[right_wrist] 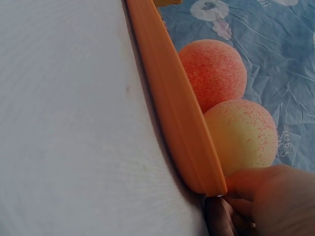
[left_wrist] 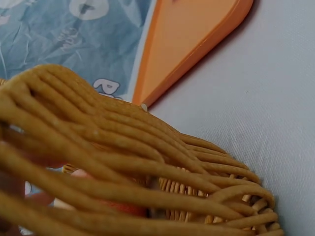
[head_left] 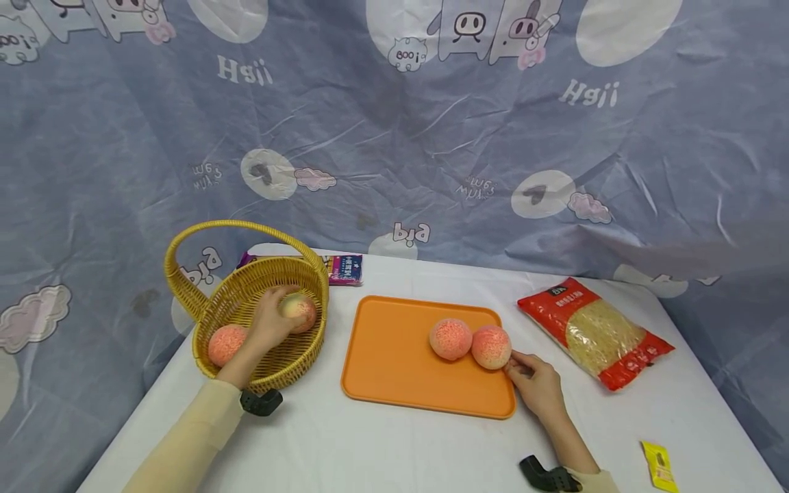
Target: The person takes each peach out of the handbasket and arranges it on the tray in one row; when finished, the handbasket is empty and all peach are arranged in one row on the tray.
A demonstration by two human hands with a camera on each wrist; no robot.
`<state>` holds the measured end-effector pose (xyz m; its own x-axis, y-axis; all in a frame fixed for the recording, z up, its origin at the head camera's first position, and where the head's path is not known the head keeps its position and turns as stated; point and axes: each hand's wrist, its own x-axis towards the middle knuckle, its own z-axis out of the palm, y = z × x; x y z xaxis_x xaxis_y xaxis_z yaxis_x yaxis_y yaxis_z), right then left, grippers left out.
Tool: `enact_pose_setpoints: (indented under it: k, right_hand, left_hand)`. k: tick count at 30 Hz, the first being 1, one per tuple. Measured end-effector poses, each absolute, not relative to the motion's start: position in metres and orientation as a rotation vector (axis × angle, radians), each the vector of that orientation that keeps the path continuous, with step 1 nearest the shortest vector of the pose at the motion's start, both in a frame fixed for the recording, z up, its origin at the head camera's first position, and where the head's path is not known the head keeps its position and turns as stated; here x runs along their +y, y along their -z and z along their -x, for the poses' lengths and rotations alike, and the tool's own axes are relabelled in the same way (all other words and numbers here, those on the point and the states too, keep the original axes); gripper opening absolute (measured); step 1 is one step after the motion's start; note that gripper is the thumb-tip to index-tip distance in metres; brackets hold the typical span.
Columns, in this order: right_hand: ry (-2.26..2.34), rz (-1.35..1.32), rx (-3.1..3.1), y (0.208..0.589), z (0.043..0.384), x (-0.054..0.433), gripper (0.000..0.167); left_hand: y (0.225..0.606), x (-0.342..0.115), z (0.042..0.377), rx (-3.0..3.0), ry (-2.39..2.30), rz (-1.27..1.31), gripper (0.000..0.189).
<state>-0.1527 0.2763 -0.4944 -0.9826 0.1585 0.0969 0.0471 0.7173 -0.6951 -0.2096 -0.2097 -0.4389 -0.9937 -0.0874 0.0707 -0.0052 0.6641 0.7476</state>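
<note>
Inside the yellow wicker basket, my left hand grips a pale yellow and pink peach near the right wall. Another, pinker peach lies in the basket beside my left wrist. Woven strands hide most of that hand in the left wrist view. My right hand pinches the right rim of the orange tray; in the right wrist view the thumb lies over the rim, other fingers under it. Two peaches rest on the tray: a pink one and a paler one close by my right fingertips.
Behind the basket lies a purple snack packet. A red bag with a see-through window is right of the tray, and a small yellow packet is at the front right. A patterned grey-blue cloth hangs behind the white table.
</note>
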Motion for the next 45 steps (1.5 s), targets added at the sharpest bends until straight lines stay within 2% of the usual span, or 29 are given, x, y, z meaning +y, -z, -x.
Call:
enact_pose_setpoints:
  k: [6,32,45]
  right_hand:
    - [-1.117,0.153,-2.761,0.495,0.153,0.277,0.035]
    - [-1.114,0.145,-2.755,0.494,0.152,0.276,0.034]
    - [-1.104,0.154,-2.753,0.495,0.153,0.276,0.034]
  left_hand:
    - [0.439,-0.211,0.21,-2.863,1.161,-0.053,0.074]
    - [0.44,-0.21,0.201,-2.847,1.105,-0.125,0.082]
    - [0.421,-0.206,0.177,-2.635,1.371,-0.283,0.081]
